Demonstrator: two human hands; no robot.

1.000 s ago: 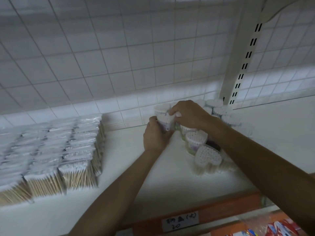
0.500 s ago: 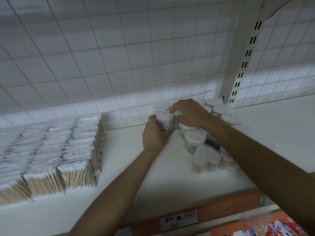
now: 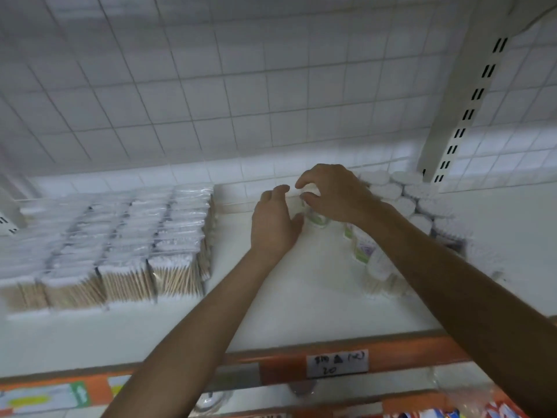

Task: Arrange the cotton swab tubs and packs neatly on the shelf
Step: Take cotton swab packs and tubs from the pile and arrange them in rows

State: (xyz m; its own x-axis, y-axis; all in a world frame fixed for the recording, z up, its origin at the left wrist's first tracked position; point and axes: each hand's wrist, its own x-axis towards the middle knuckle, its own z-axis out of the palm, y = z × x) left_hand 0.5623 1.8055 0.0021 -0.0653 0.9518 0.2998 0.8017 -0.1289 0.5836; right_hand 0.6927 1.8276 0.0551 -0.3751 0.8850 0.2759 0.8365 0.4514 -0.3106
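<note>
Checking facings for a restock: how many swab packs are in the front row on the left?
4 front-row packs: one at the frame's left edge, two in the middle, one at the row's right end. More may be cut off at left.

- Bare strip of shelf between packs and tubs: open from the front edge.
- Left hand and right hand occupy the strip's back end.
- Grid wall closes the rear; post stands behind the tubs.
</note>
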